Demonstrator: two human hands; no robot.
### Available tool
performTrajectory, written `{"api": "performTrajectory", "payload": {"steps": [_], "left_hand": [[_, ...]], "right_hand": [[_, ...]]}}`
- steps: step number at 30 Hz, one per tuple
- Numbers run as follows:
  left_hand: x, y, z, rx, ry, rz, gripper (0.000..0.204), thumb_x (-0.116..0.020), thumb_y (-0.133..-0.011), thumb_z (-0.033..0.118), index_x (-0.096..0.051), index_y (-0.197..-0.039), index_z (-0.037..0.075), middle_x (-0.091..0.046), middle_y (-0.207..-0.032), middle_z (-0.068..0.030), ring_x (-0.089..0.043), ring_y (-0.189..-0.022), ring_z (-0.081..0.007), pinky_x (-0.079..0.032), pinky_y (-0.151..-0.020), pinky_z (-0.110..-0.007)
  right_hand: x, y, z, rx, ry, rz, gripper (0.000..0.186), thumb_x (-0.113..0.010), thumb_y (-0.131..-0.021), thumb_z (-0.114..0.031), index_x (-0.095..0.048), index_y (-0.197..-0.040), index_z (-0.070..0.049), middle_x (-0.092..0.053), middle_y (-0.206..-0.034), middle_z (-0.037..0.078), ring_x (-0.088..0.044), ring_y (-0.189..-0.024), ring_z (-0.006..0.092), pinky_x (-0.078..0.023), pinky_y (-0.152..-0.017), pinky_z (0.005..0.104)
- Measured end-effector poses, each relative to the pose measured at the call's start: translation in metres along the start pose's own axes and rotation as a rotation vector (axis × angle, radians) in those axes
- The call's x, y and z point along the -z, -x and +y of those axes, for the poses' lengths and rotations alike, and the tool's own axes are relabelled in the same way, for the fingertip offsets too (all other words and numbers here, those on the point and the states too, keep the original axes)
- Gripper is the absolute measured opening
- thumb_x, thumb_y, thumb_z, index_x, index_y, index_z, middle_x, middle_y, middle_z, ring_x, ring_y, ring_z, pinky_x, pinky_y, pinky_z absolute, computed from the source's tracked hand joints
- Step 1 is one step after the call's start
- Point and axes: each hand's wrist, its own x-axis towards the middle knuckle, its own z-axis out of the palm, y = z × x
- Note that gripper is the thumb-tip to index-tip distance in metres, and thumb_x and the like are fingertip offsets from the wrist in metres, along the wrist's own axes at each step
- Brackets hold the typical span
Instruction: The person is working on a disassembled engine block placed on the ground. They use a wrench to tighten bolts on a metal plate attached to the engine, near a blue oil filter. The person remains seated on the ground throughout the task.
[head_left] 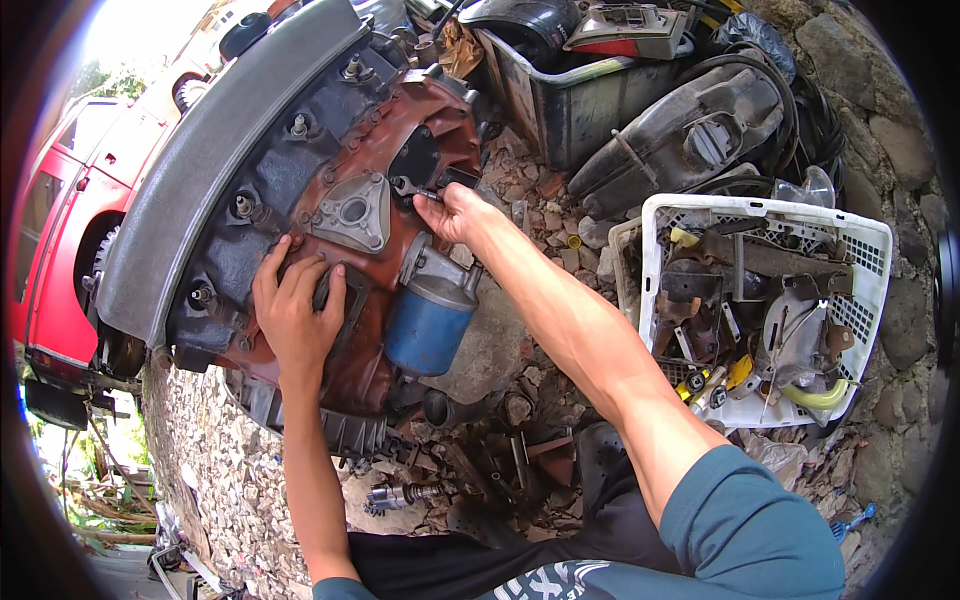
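A large engine block [385, 270], rust-red with a dark side and grey valve cover [215, 170], fills the left half of the view. My right hand [455, 212] is closed around a short dark wrench [428, 194], its head at a bolt beside the triangular grey metal flange [352, 212]. The fingers partly hide the handle. My left hand [300, 305] lies open with spread fingers against the block, below the flange and over a dark rectangular opening. Between my arms a blue oil filter [432, 325] hangs from its metal housing.
To the right sits a white crate [765, 207] full of metal parts and hand tools. Behind it are a dark bin [590, 115] and a black tank-like part [690, 135]. Rubble covers the ground, with a small metal cylinder [402, 496] near my legs. A red vehicle [75, 220] stands far left.
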Motion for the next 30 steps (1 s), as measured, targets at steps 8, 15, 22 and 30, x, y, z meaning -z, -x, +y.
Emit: {"api": "performTrajectory", "payload": {"steps": [8, 15, 22, 30], "left_hand": [[0.000, 0.001, -0.001, -0.001, 0.001, 0.001, 0.012, -0.078, -0.082, 0.014, -0.073, -0.088, 0.005, -0.073, -0.099, -0.0050, -0.060, -0.122, -0.0302, -0.044, -0.101, -0.045], [-0.001, -0.001, 0.000, 0.000, 0.004, 0.003, 0.012, -0.078, -0.082, 0.014, -0.073, -0.088, 0.005, -0.073, -0.099, -0.0048, -0.060, -0.122, -0.0300, -0.043, -0.102, -0.045], [0.000, 0.000, 0.000, 0.008, 0.004, 0.001, 0.012, -0.078, -0.082, 0.014, -0.073, -0.089, 0.005, -0.073, -0.099, -0.0048, -0.060, -0.122, -0.0303, -0.044, -0.101, -0.045], [-0.002, -0.003, 0.002, -0.002, 0.000, 0.003, 0.013, -0.077, -0.081, 0.015, -0.073, -0.088, 0.005, -0.073, -0.097, -0.0051, -0.060, -0.121, -0.0298, -0.044, -0.103, -0.046]], "right_hand": [[-0.009, 0.006, 0.001, 0.026, -0.004, -0.123, 0.033, -0.032, -0.105, -0.009, -0.059, -0.095, 0.006, -0.069, -0.073, 0.016, -0.072, -0.059, 0.0251, -0.067, -0.058, 0.0337], [-0.002, -0.001, -0.001, 0.044, 0.019, -0.004, 0.042, -0.030, -0.106, -0.014, -0.064, -0.093, 0.006, -0.069, -0.073, 0.017, -0.071, -0.056, 0.0258, -0.065, -0.050, 0.0343], [-0.008, 0.003, 0.004, 0.046, 0.010, -0.040, 0.042, -0.028, -0.105, -0.012, -0.064, -0.095, 0.007, -0.069, -0.075, 0.017, -0.071, -0.059, 0.0260, -0.065, -0.052, 0.0343], [-0.023, 0.026, -0.006, 0.315, 0.302, 0.025, 0.040, -0.029, -0.106, -0.019, -0.059, -0.098, 0.006, -0.069, -0.078, 0.019, -0.070, -0.058, 0.0270, -0.062, -0.049, 0.0364]]}}
